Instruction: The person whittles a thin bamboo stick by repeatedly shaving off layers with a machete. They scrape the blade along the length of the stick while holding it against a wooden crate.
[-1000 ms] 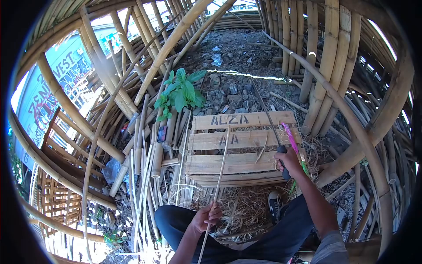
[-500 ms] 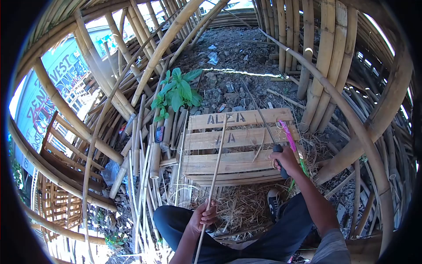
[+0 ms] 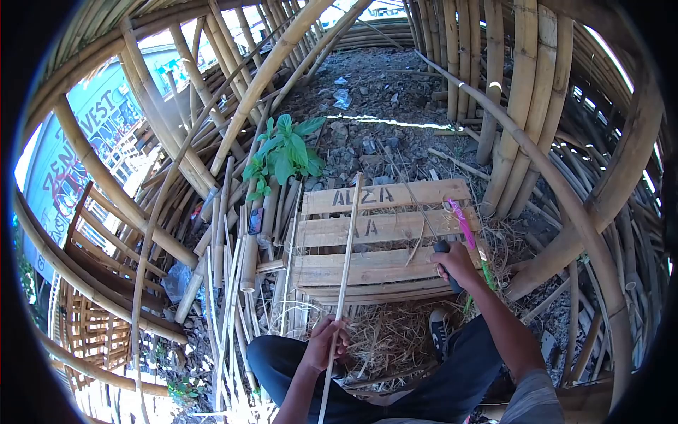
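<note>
A long thin bamboo strip [image 3: 344, 283] runs from below my lap up over the left part of a slatted wooden crate [image 3: 381, 268]. Around its lower part, my left hand [image 3: 326, 343] is closed. At the crate's right side my right hand [image 3: 455, 263] grips the black handle of a long thin blade [image 3: 415, 192], which points up and away past the crate's far edge. Close to that hand, a pink and green wrapped item [image 3: 464, 225] lies over the crate's right end. Straw-like shavings [image 3: 385, 339] cover the ground between my legs.
Bamboo poles [image 3: 533, 106] stand at the right, and more poles lean at the left. Split strips [image 3: 229, 325] lie left of the crate, near a phone [image 3: 256, 220]. A leafy plant [image 3: 286, 154] grows behind them. Rubble covers the ground beyond.
My right hand has shifted slightly up and left, and the blade's tip has swung a little left. The strip's upper end has moved slightly up and left with my left hand.
</note>
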Motion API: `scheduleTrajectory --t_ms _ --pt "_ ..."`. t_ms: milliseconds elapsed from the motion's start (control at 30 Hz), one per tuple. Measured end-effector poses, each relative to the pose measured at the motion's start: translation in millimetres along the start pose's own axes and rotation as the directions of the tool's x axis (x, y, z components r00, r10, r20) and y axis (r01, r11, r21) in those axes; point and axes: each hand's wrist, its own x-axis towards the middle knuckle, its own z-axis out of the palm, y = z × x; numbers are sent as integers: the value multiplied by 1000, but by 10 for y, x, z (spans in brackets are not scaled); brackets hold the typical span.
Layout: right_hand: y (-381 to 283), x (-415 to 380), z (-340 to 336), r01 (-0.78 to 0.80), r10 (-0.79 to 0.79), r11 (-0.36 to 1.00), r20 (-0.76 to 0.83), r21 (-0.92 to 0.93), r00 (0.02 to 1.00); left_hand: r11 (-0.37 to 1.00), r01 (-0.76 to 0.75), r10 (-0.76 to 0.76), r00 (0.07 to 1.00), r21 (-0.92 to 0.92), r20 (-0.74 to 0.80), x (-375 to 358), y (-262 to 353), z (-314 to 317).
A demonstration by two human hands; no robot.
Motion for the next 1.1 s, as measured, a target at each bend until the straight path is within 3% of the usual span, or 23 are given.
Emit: scheduleTrajectory --t_ms 67,100,133,233,333,400,467,533,600,667,800,867,1000,1100 --pt "9 12 6 3 -3 1000 -4 -9 1000 979 -66 82 994 192 -73 97 116 28" --pt "10 17 7 2 -2 1000 -5 -20 1000 941 -66 90 994 332 -59 165 214 8" --pt "12 20 8 4 -4 999 -5 -33 1000 941 -79 103 993 331 -56 207 339 64" --pt "-3 -9 36 8 -8 999 -7 -32 1000 798 -179 189 981 575 44 417 788 171" --pt "24 -35 32 1 -1 1000 -20 -10 1000 842 -202 203 978 500 52 580 1088 286" --pt "15 -45 63 7 -7 1000 -31 16 999 807 -309 320 945 502 67 645 1121 390" --pt "-70 -74 90 -86 83 979 22 184 996 785 -332 371 928 523 33 737 1051 399" --pt "-145 -71 142 -125 121 969 29 214 992 806 -358 396 918 471 19 787 966 408" --pt "-177 -60 190 -139 132 924 42 355 990 741 -369 438 899 561 14 799 886 425" --pt "-84 -64 239 -121 128 928 3 353 992 736 -352 428 904 579 4 790 870 475" --pt "-100 -51 356 -104 131 919 -47 381 990 775 -334 350 934 536 76 713 839 445" --pt "-129 27 396 -102 128 899 -32 425 991 920 -221 192 974 325 120 684 812 427" --pt "-90 173 402 -97 105 856 12 507 994 914 -152 98 983 376 158 505 684 470" --pt "-111 178 402 -178 165 844 71 507 984 920 -121 63 984 373 164 237 495 480"
